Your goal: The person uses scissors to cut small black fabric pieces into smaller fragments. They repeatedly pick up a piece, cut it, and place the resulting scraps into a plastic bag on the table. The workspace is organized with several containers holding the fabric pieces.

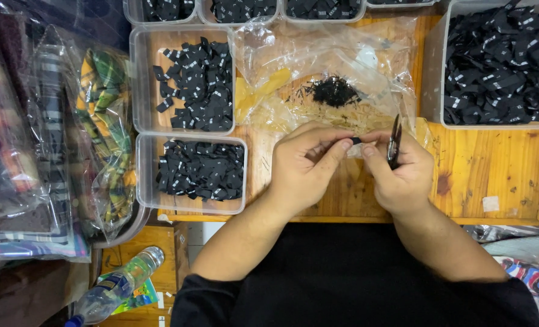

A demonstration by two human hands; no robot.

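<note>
So from my feed I'm looking straight down at both hands over a wooden table [493, 169]. The left hand [306, 166] and right hand [399, 175] meet in the middle, and their fingertips pinch one small black label [356, 140] between them, just above the table's near half. The right hand also has a dark pair of snips [394, 142] tucked in its grip, blades pointing up and away from me.

Right behind the hands there's a crumpled clear bag [324, 60] lying open, with a little heap of black threads [333, 91] on it and something yellow inside on its left. That bag sits pretty much touching the knuckles, so it crowds the space past the hands.

Left of the hands are two clear trays [142, 151] of black labels, one behind the other. A bigger bin [436, 72] of the same labels sits at the right, and more bins line the far edge.

Further left, bagged plaid fabric [103, 115] is stacked up. A plastic bottle [115, 287] lies down low at the left, well apart from everything.
</note>
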